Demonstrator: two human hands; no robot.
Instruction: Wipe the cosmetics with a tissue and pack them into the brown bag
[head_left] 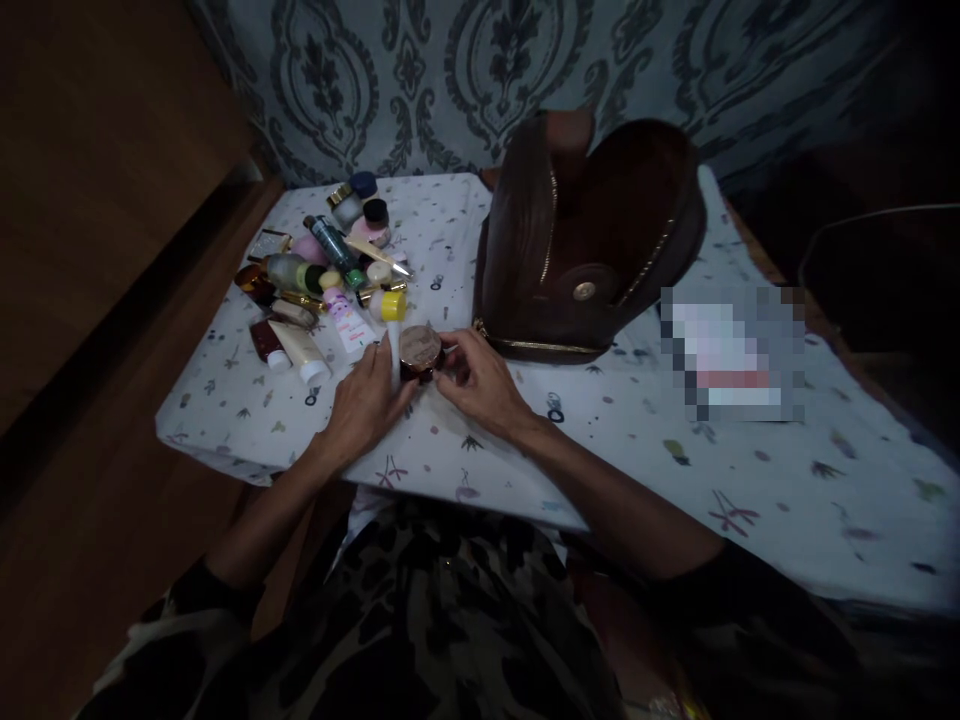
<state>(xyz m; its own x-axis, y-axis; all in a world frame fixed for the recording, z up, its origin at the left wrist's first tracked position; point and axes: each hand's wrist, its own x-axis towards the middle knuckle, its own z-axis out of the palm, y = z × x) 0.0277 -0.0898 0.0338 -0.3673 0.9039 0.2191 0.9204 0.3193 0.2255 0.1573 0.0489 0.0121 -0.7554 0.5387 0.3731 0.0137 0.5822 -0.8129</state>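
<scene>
A round compact (pixel 421 348) with a shiny bronze rim is held just above the table, its patterned lid facing up. My left hand (pixel 365 400) grips it from the left, thumb at its near edge. My right hand (pixel 484 385) has its fingers bent around the right side, the fingertips touching the rim. Between my left fingers and the compact stands a narrow white piece (pixel 395 350) whose kind I cannot make out. Just beyond it lies a container with a yellow cap (pixel 392 305). A white and purple tube (pixel 347 318) rests beyond my left hand.
Several cosmetic jars, bottles and tubes lie heaped at the table's left, among them a dark green bottle (pixel 332 245) and a cream tube (pixel 298 348). A brown bag (pixel 525 240) stands unzipped behind my right hand. A blurred-out item (pixel 735 355) lies right, on the patterned tablecloth (pixel 600 440).
</scene>
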